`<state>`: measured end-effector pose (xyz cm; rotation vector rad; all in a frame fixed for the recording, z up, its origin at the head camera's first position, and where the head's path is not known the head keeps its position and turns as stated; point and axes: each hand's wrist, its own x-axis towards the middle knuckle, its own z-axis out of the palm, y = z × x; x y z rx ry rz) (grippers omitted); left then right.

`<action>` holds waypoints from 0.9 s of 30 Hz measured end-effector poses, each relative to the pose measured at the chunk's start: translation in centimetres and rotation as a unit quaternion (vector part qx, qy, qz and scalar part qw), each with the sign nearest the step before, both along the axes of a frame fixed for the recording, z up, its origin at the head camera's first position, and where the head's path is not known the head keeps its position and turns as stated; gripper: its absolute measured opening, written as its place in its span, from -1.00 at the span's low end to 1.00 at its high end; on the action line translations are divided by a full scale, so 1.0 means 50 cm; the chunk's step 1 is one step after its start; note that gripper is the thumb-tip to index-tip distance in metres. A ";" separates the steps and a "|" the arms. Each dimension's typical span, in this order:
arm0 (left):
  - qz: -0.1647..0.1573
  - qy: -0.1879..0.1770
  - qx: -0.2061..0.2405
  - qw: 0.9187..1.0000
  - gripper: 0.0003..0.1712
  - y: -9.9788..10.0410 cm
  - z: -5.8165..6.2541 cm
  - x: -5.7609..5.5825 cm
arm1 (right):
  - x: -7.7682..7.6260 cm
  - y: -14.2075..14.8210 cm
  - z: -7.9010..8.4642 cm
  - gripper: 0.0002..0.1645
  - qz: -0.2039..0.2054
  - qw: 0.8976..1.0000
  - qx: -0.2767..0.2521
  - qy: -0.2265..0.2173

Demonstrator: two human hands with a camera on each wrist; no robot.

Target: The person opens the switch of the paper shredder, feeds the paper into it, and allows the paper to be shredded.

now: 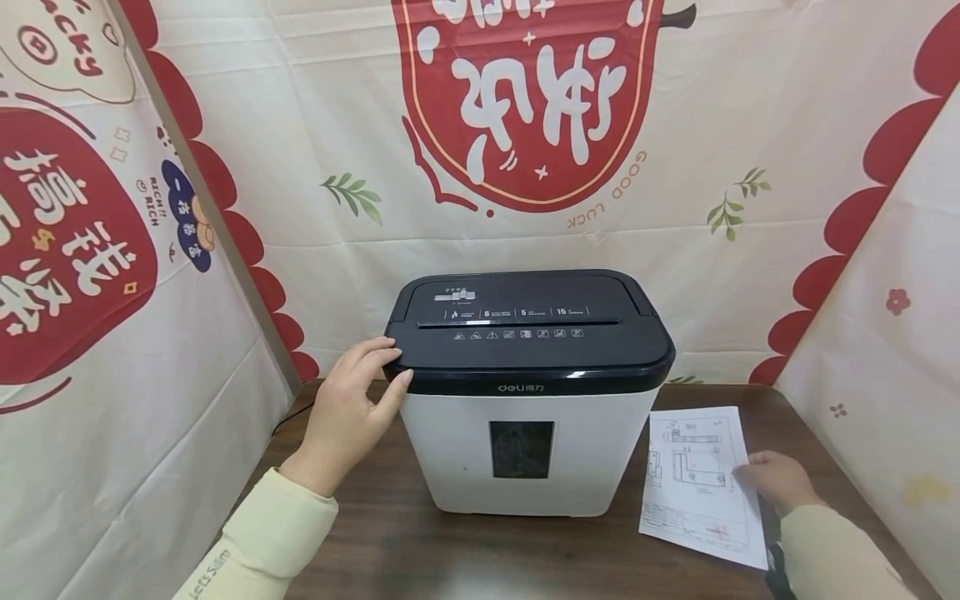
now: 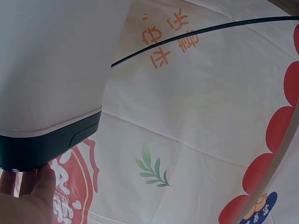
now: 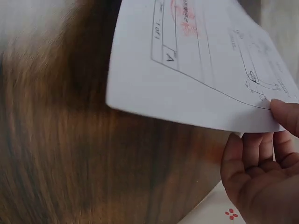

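A paper shredder (image 1: pixel 528 333) with a black top and white bin stands on the brown table. My left hand (image 1: pixel 356 408) rests its fingertips on the left corner of the black lid; in the left wrist view, the fingers (image 2: pixel 44 184) reach up to the dark rim. At the right, my right hand (image 1: pixel 780 479) pinches the edge of a white sheet of paper (image 1: pixel 693 500) printed with technical drawings. The right wrist view shows the thumb (image 3: pixel 285 114) on the printed face and the other fingers behind the sheet (image 3: pixel 154 93), which is raised off the table.
A black power cord (image 2: pixel 224 25) runs from behind the shredder to the left. Patterned cloth (image 1: pixel 300 108) walls in the brown table (image 1: pixel 382 550) at the back and both sides. A small dark window (image 1: pixel 522 450) sits in the bin's front.
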<state>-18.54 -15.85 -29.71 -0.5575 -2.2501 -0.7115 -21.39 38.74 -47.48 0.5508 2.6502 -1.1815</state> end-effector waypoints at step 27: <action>-0.005 -0.012 0.017 1.000 -0.67 0.005 0.008 0.003 | 0.020 -0.010 0.112 -0.30 -0.004 0.995 -0.085 0.045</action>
